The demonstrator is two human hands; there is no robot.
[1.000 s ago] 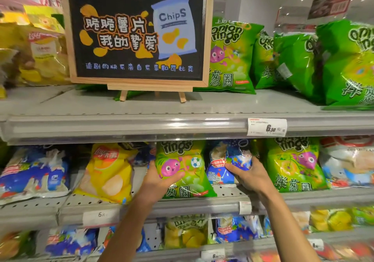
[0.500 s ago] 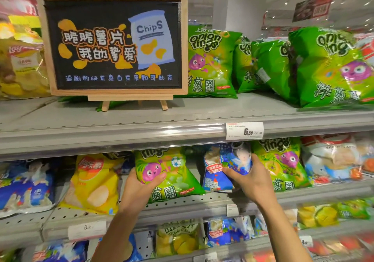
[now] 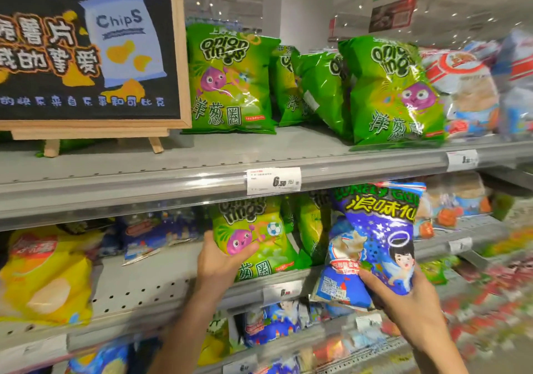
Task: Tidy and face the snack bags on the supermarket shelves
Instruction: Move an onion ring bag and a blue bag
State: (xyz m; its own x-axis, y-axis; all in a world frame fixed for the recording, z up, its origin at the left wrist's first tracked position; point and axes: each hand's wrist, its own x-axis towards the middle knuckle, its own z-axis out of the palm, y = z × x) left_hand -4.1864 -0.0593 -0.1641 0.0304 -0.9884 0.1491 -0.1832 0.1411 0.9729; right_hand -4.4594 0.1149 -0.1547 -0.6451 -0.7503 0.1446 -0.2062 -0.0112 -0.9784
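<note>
A blue snack bag [image 3: 372, 238] with a cartoon angel is held upright in front of the middle shelf [image 3: 144, 290], clear of the row; my right hand [image 3: 403, 295] grips its bottom right corner. A green onion rings bag [image 3: 253, 235] stands on the middle shelf, and my left hand [image 3: 219, 261] holds its lower left side, thumb on its face. More green onion rings bags [image 3: 308, 229] stand behind, between the two.
The top shelf [image 3: 259, 148] carries a chalkboard chips sign [image 3: 86, 50], several green onion rings bags [image 3: 230, 82] and red-and-white bags [image 3: 467, 90] at right. A yellow chip bag [image 3: 46, 275] and dark blue bags [image 3: 155, 235] lie at left on the middle shelf. Lower shelves hold more bags.
My right hand has pulled the blue bag out of the middle shelf row, toward me and to the right. My left hand stays on the green bag. The view has swung right.
</note>
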